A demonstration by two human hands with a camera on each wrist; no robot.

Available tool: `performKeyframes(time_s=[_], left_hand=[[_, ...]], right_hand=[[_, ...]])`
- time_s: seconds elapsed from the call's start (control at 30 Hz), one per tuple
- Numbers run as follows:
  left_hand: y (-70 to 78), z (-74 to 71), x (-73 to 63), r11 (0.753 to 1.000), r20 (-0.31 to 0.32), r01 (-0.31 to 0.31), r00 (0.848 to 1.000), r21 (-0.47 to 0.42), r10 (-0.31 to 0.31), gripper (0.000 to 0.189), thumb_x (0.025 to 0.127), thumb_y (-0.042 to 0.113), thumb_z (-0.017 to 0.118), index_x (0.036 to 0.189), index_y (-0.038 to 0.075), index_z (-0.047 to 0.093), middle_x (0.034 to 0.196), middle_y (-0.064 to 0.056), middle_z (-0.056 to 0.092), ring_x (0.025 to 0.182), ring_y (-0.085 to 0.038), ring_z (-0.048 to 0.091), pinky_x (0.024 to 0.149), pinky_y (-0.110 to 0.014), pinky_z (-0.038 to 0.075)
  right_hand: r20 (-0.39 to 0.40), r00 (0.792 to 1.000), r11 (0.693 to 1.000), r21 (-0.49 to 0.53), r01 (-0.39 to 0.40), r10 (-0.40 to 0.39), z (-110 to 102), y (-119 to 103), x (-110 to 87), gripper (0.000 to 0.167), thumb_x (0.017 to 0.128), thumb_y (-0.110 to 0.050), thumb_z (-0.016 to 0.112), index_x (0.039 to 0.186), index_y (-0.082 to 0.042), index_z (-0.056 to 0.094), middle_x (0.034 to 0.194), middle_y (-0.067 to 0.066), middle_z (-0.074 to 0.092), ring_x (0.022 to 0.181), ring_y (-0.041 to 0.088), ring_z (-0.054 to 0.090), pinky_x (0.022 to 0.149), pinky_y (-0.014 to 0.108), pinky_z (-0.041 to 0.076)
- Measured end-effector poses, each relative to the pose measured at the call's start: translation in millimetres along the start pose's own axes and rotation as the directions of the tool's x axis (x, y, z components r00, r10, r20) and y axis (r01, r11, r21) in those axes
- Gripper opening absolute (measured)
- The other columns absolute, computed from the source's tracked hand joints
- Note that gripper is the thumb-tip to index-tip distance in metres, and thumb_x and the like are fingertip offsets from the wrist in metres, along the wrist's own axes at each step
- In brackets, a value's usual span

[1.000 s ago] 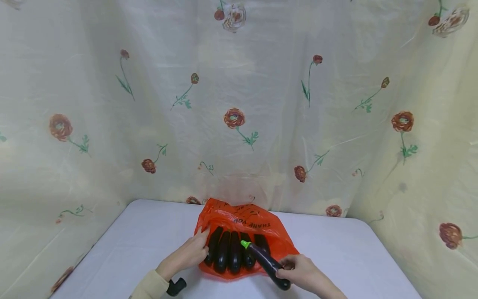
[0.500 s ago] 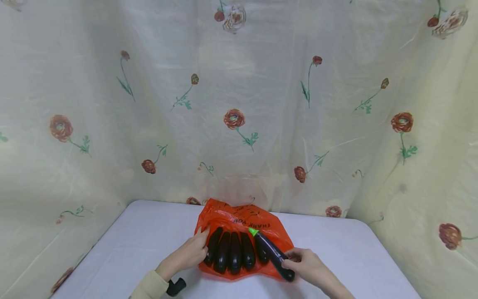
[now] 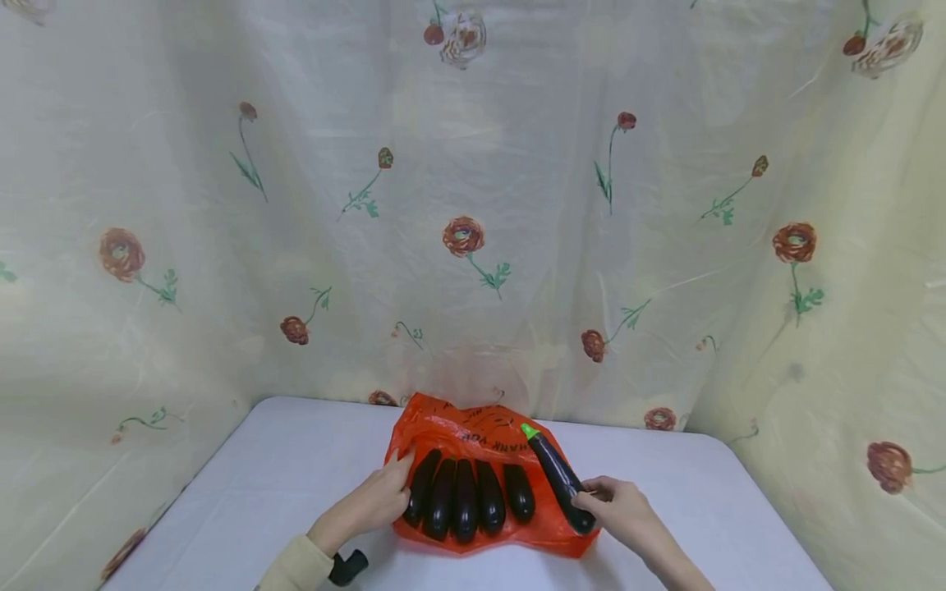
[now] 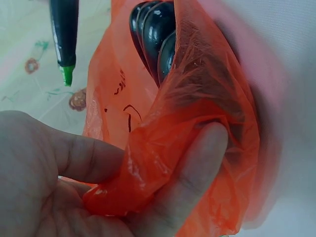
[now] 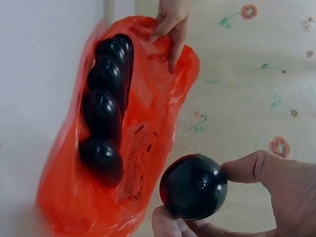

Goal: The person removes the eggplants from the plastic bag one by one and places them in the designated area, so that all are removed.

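Observation:
A red plastic bag (image 3: 480,427) with printed lettering lies spread on the table. Several dark, glossy eggplants (image 3: 466,501) sit side by side in it. My left hand (image 3: 380,497) is at the bag's left edge; in the left wrist view, its thumb and fingers (image 4: 197,168) pinch the crumpled plastic. With my right hand (image 3: 621,509) I grip one more eggplant (image 3: 554,472) near its rounded lower end, its green stem tip pointing up and away. This eggplant is over the bag's right part, apart from the row. The right wrist view shows its round end (image 5: 192,187) between thumb and fingers.
The white table (image 3: 310,443) extends to both sides of the bag. Behind it hangs a pale floral sheet (image 3: 532,246), which also covers the left and right sides. A black wrist-worn device (image 3: 349,566) is at the left wrist.
My right hand has moved the held eggplant rightward and slightly away, off the rightmost eggplant of the row, which now shows fully. My left hand stays at the bag's edge.

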State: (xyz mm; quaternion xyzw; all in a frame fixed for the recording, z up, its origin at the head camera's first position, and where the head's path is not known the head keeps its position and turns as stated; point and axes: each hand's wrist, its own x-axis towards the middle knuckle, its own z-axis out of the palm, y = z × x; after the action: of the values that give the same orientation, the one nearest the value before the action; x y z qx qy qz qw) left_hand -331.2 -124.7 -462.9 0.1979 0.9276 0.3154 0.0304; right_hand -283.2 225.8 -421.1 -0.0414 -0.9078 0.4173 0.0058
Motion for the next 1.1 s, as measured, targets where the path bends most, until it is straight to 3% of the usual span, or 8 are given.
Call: performKeyframes(time_s=[0.2,0.43,0.83,1.1], left_hand=[[-0.5,0.4,0.1,1.0,0.003,0.002,1.0,0.006,-0.002,0.062,0.09,0.003,0.046,0.148,-0.009,0.026,0.154,-0.025,0.027,0.115,-0.026,0.052,0.108,-0.056,0.035],[1.7,-0.3,0.1,1.0,0.007,0.008,1.0,0.012,-0.008,0.062,0.09,0.003,0.047,0.147,-0.009,0.027,0.154,-0.026,0.028,0.101,-0.025,0.054,0.104,-0.054,0.04],[4.0,-0.6,0.0,1.0,0.015,0.028,0.999,-0.011,-0.028,0.062,0.09,0.002,0.046,0.148,-0.009,0.026,0.154,-0.026,0.027,0.132,-0.034,0.043,0.109,-0.057,0.032],[4.5,-0.9,-1.3,0.999,0.019,0.029,0.999,-0.019,-0.028,0.063,0.09,0.002,0.046,0.148,-0.009,0.025,0.155,-0.027,0.025,0.134,-0.036,0.041,0.109,-0.059,0.03]], right_hand=[[-0.04,0.999,0.999,0.046,0.004,-0.002,-2.9,7.7,4.9,0.037,0.081,-0.022,0.068,0.105,0.005,0.067,0.089,0.014,0.072,0.071,0.017,0.065,0.065,0.03,0.054],[-0.029,0.999,0.997,0.059,-0.039,0.041,-9.6,16.0,14.2,0.043,0.084,-0.025,0.065,0.111,0.008,0.064,0.091,0.014,0.071,0.072,0.017,0.066,0.07,0.035,0.057],[-0.075,0.997,0.998,0.059,-0.026,0.031,-25.1,34.3,28.1,0.048,0.087,-0.029,0.063,0.114,0.011,0.062,0.095,0.021,0.07,0.072,0.017,0.067,0.069,0.033,0.056],[-0.091,0.995,0.998,0.053,-0.037,0.042,-31.1,45.9,35.1,0.05,0.088,-0.03,0.064,0.114,0.012,0.062,0.097,0.023,0.07,0.071,0.017,0.067,0.067,0.03,0.054]])
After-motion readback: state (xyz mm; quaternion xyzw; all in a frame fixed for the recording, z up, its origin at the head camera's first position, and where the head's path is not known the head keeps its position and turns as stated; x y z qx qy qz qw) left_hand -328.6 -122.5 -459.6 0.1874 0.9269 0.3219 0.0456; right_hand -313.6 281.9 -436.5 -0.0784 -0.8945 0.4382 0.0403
